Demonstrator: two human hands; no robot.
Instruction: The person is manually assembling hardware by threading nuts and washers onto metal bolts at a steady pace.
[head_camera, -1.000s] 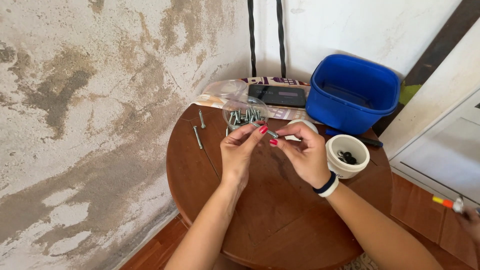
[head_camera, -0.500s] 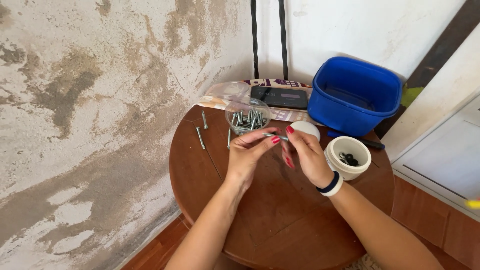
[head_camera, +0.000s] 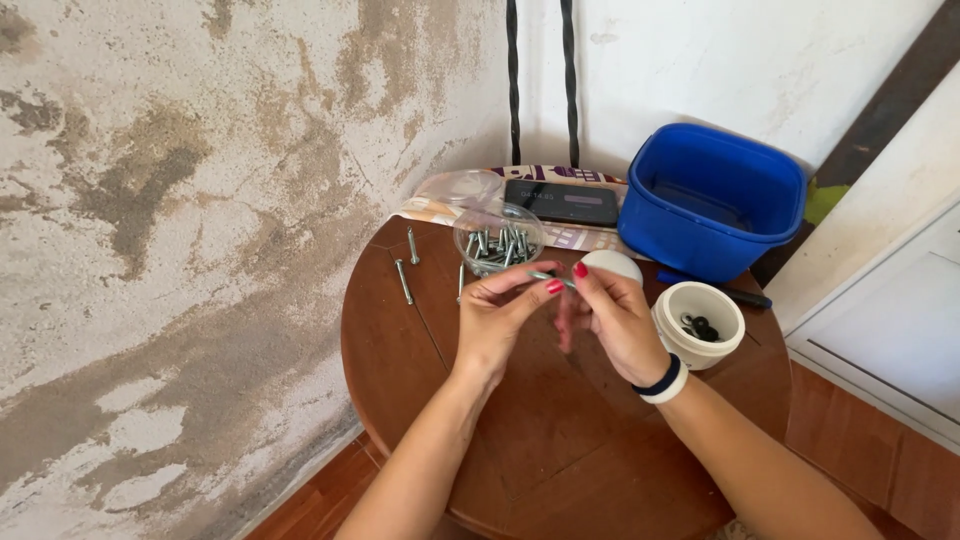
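Both hands meet above the round wooden table (head_camera: 560, 440), pinching 1 small bolt (head_camera: 546, 275) between them: the left hand (head_camera: 497, 322) closes thumb and forefinger on it from the left, and the right hand (head_camera: 612, 318) nips its other end with its fingertips (the rest of its fingers are blurred, so how tightly they curl I cannot tell). The bolt sits just in front of a clear bowl (head_camera: 498, 239) full of more bolts. 2 loose bolts (head_camera: 407, 268) lie on the table to the left. A white cup (head_camera: 698, 323) holding small dark parts stands just beside the right wrist, with a blue tub (head_camera: 712, 202) behind it.
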